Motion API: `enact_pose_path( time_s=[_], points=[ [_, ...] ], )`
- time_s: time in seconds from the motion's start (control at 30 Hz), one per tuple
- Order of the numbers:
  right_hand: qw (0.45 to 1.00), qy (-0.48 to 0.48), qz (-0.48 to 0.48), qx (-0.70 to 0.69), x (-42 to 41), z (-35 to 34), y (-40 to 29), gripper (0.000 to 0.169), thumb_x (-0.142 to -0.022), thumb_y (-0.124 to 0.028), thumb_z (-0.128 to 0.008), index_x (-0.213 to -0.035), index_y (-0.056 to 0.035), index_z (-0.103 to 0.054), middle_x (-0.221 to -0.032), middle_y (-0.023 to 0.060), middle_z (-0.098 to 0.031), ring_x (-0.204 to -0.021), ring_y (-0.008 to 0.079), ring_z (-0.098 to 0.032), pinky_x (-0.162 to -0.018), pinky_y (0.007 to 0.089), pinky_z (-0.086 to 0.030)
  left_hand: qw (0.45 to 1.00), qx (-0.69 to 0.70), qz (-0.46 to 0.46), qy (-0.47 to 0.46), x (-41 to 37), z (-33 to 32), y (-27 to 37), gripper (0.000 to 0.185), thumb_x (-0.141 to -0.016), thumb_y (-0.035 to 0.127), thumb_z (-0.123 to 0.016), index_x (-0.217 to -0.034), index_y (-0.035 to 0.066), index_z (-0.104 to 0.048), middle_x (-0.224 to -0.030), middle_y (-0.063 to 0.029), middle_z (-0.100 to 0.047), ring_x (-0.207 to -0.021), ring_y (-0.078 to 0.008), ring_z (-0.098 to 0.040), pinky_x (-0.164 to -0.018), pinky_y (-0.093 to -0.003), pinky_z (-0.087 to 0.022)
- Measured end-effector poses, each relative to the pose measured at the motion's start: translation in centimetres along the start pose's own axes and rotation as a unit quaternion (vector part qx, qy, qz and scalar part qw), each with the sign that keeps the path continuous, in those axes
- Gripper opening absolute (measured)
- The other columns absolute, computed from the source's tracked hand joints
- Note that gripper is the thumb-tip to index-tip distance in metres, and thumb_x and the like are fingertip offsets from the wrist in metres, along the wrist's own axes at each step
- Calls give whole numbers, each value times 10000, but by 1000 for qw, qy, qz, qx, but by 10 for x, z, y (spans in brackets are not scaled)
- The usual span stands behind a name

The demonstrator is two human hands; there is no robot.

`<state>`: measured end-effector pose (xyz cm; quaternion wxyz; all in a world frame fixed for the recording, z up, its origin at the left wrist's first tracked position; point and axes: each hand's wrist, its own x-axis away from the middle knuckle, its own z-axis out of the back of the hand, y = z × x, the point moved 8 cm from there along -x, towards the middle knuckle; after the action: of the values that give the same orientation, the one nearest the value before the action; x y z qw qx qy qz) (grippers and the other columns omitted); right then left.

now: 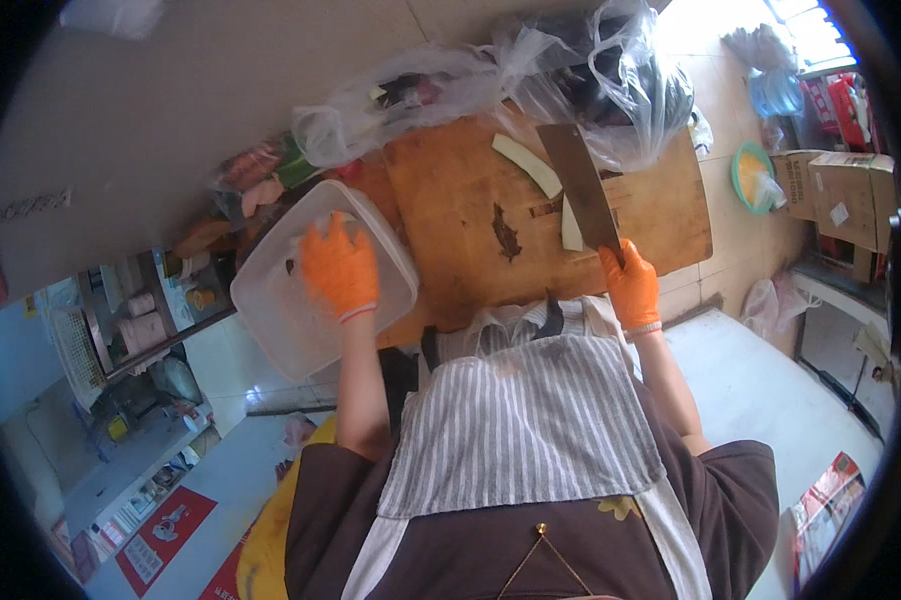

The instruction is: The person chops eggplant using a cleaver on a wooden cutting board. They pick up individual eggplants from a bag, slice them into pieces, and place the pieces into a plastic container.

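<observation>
My right hand, in an orange glove, grips the handle of a cleaver. The broad blade points away from me over a wooden cutting board. One pale strip with green skin, apparently gourd or melon, lies left of the blade. A second pale strip is partly covered by the blade. My left hand, gloved the same way, is inside the translucent plastic tub left of the board, fingers spread. A pale piece shows at its fingertips; whether they touch is unclear.
Clear plastic bags with dark contents crowd the board's far edge. Bagged food lies beyond the tub. At right are a green basin with yellow contents and cardboard boxes. A striped apron hangs against the board's near side.
</observation>
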<state>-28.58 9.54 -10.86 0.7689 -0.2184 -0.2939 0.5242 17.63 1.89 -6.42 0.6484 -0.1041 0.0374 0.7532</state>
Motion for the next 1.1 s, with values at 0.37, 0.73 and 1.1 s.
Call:
enact_pose_path(
  time_s=[0.37, 0.73, 1.1],
  points=[
    [994, 48, -23, -99, -9, 1, -21, 239, -999, -286, -740, -1123, -83, -726, -847, 164, -750, -753, 320, -736, -675, 402, -545, 896, 134, -418, -71, -34, -76, 303, 209, -910, 135, -654, -1084, 170, -764, -1149, -56, -722, -1172, -247, -655, -996, -435, -482],
    [991, -127, 24, 45, -27, -77, -60, 299, -994, -369, -674, -1133, -104, -666, -906, 231, -735, -880, 470, -695, -726, 548, -514, 912, 216, -337, -94, 9, -76, 142, 478, -868, 118, -686, -1342, 178, -693, -1337, -148, -632, -1285, -338, -591, -1155, -561, -409],
    [958, -185, 120, 183, -27, -110, -98, 252, -1022, -338, -592, -1084, -94, -593, -894, 263, -728, -851, 515, -683, -718, 633, -515, 676, 585, 369, -256, 84, -156, 136, 541, -978, 214, -672, -1478, 70, -525, -1146, -157, -729, -973, -259, -706, -825, -388, -551]
  ],
)
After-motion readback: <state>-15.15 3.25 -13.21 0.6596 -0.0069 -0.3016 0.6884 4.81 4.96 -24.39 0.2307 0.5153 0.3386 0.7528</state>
